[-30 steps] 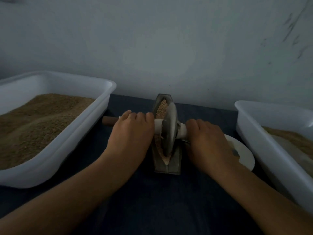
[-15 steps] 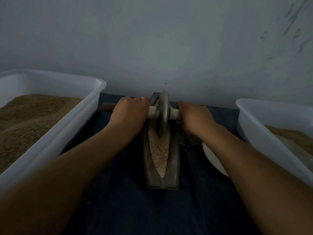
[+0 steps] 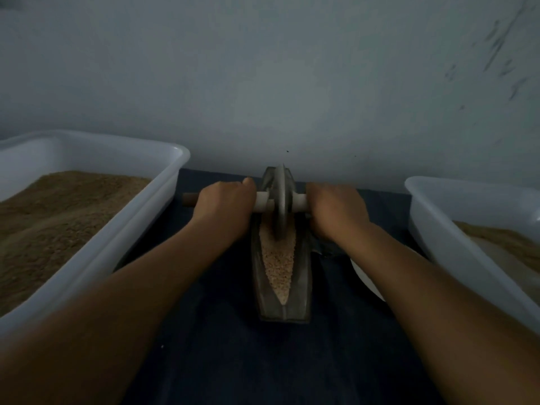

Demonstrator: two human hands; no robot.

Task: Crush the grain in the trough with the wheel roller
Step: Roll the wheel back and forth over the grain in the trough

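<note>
we grip the axle [image 3: 264, 202] with both hands, left hand [image 3: 225, 203] and right hand [image 3: 336, 207] curled round it either side of the wheel [image 3: 281, 201]. the wheel stands between them at the trough's [image 3: 304, 276] far end, seemingly touching the grain [image 3: 277, 258] nearer us.

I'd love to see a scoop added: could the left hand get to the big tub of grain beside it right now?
Probably not at once: the left hand grips the roller's handle. If it let go, the tub lies open-topped just beside it, with nothing between.
</note>
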